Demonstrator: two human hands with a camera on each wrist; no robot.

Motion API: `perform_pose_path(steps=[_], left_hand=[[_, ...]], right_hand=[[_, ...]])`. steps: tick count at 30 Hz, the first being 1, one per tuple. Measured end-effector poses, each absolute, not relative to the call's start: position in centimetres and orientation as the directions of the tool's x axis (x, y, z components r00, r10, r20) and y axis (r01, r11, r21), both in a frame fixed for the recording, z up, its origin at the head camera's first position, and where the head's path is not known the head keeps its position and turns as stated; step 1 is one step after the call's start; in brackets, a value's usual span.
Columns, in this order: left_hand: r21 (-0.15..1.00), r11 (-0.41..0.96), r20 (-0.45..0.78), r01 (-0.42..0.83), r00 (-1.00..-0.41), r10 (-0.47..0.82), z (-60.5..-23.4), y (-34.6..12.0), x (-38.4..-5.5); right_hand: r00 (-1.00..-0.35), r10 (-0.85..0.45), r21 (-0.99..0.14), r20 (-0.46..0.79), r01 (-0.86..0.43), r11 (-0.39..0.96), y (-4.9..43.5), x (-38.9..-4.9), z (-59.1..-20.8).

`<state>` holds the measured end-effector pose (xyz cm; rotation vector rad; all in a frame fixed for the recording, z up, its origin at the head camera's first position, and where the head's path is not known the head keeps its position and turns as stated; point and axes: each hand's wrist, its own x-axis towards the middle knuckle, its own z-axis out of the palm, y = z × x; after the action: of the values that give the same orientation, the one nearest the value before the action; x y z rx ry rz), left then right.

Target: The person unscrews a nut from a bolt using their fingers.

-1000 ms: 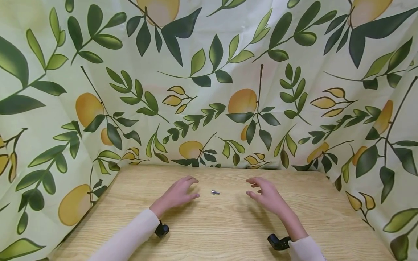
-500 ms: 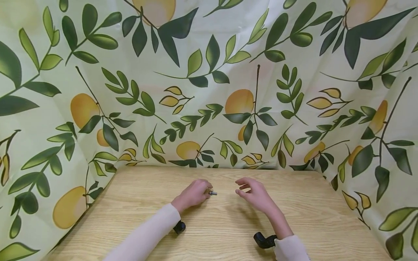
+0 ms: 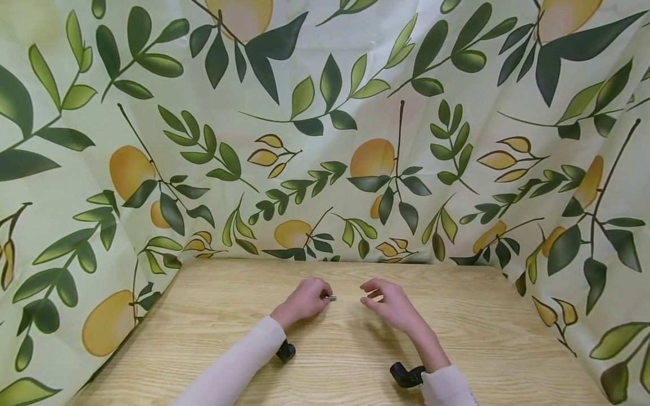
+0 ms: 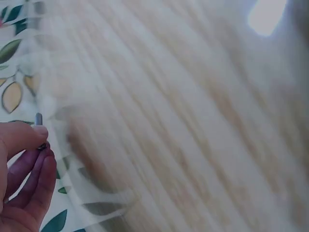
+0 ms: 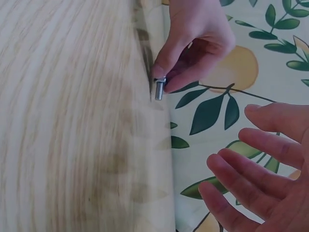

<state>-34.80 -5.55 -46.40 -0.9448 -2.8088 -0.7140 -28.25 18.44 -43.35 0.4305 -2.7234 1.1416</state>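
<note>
A small silver bolt is pinched by its head end between the thumb and fingers of my left hand. Its threaded shank sticks out past the fingertips in the right wrist view. From the left wrist, the left hand shows at the left edge with the bolt's shank above the thumb; the head is mostly covered. My right hand is held to the right of the bolt, apart from it. Its fingers are spread and relaxed with nothing in them, as the right wrist view of the hand shows.
Both hands are over a light wood-grain table. Behind it and at both sides hangs a cloth printed with leaves and orange fruit. A black wrist-worn device sits under the left wrist, another black device by the right.
My left hand has moved right to the bolt, which lay on the table, and now pinches it. My right hand has shifted slightly left, its fingers still loose.
</note>
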Motion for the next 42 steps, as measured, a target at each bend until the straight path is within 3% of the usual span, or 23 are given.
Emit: perform_pose_path(steps=[5, 15, 33, 42], left_hand=[[0.552, 0.639, 0.258, 0.536, -0.838, 0.48, -46.3, -6.4, -34.1], [0.735, 0.474, 0.331, 0.485, -0.866, 0.374, -44.8, -7.6, -32.3], [0.772, 0.263, 0.499, 0.578, -0.808, 0.313, -42.7, -6.9, -28.5], [0.798, 0.177, 0.512, 0.577, -0.802, 0.307, -42.8, -6.9, -27.9]], right_hand=[[-0.946, -0.2, -0.661, 0.255, -0.322, 0.678, 18.4, -28.0, -43.2], [-0.933, -0.217, -0.648, 0.287, -0.356, 0.673, 17.9, -27.6, -41.8], [-0.903, -0.309, -0.775, 0.298, -0.418, 0.474, 15.3, -27.6, -40.7], [-0.879, -0.418, -0.824, 0.23, -0.404, 0.398, 15.2, -27.8, -40.7]])
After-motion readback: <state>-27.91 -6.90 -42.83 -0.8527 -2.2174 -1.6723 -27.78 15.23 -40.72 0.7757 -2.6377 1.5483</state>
